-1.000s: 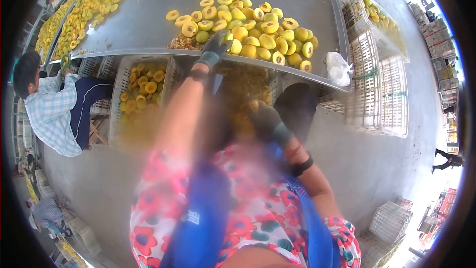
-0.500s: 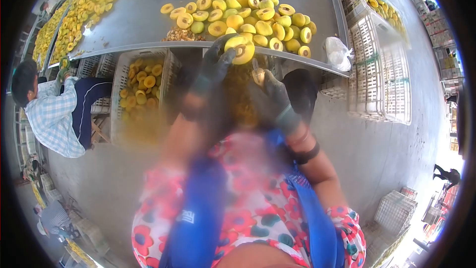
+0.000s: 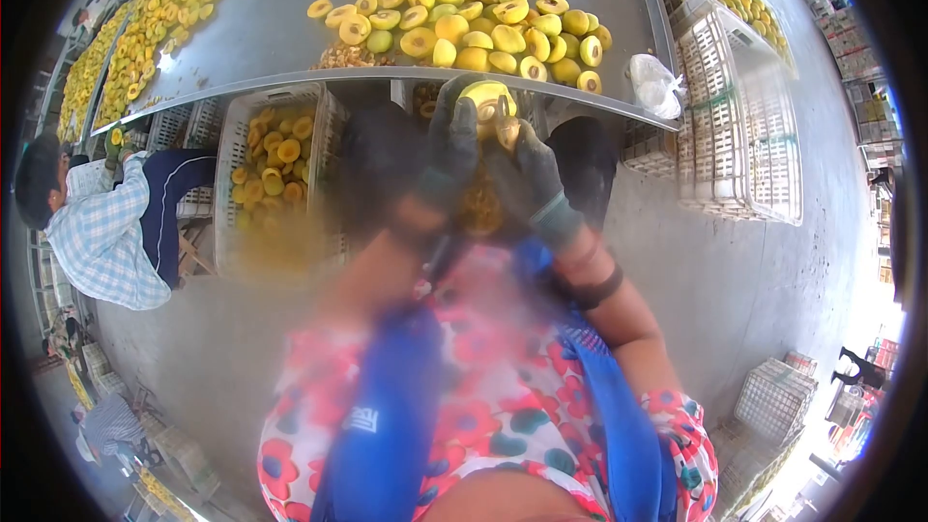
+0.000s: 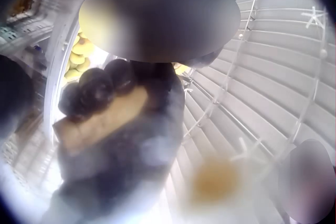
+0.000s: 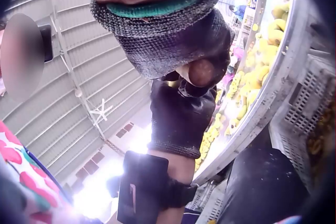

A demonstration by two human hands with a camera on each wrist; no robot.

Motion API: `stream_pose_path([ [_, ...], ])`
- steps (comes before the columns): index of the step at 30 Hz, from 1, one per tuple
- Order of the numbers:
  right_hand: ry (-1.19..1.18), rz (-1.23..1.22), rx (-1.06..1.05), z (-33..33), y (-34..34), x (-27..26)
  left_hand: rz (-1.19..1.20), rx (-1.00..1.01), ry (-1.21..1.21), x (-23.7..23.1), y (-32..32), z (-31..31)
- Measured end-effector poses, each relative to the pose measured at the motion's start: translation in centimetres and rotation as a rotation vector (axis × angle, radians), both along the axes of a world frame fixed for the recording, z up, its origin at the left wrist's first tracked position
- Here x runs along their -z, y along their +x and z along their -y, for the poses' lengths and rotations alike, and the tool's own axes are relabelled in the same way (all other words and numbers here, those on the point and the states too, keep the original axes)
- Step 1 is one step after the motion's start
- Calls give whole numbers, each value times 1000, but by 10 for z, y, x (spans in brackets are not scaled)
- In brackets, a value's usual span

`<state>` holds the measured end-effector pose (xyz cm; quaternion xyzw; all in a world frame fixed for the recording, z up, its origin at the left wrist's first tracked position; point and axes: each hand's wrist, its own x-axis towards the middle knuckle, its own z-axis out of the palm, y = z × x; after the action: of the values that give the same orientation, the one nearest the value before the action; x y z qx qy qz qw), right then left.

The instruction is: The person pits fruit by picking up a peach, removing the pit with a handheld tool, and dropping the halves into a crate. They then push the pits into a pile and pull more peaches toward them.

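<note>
In the head view my gloved left hand [image 3: 450, 140] holds a yellow peach half [image 3: 486, 95], cut face and brown stone turned up, just below the table edge. My gloved right hand [image 3: 527, 172] grips a short tool by its wooden handle [image 3: 507, 133], whose upper end is right at the peach's cut face. The tool's tip is hidden against the fruit. Fingers wrap around the wooden handle [image 4: 107, 121] in the left wrist view. In the right wrist view the rounded handle butt [image 5: 201, 73] pokes out of the right fist, with the left hand [image 5: 181, 116] close behind.
A metal table [image 3: 290, 29] bears a heap of peach halves [image 3: 474, 29] and a small pile of stones [image 3: 348, 56]. Below stands a crate [image 3: 224, 174] of halves at left; white crates [image 3: 739, 126] stand at right. A plastic bag [image 3: 655, 85] lies at the table corner. Another person [image 3: 101, 222] sits left.
The left hand has taken a peach half from the heap and drawn it back below the table edge. The right hand has raised the wooden-handled tool up to the fruit.
</note>
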<state>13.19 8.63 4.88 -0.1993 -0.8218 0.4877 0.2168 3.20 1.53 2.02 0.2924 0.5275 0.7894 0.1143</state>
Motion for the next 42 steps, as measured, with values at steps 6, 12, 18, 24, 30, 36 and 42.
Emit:
stream_pose_path([
  [6,-49,45,-71,-3,3,-4,-72,-70,15,-9,4,-4],
  [12,-302,-134,-186,4,-3,16,-252,-175,-50,4,0,0],
  [18,-820,81,-154,8,6,-8,-128,-42,-85,-5,0,5],
  [24,-1001,185,-427,-8,17,-16,-124,39,-80,-3,-6,9],
  [30,-1169,111,-515,-13,19,-9,-146,133,-100,15,-14,11],
  [36,-1146,189,-376,-6,12,6,-127,222,-53,11,-15,13],
  [42,-1701,247,-605,-16,18,0,-159,276,-47,8,-13,15],
])
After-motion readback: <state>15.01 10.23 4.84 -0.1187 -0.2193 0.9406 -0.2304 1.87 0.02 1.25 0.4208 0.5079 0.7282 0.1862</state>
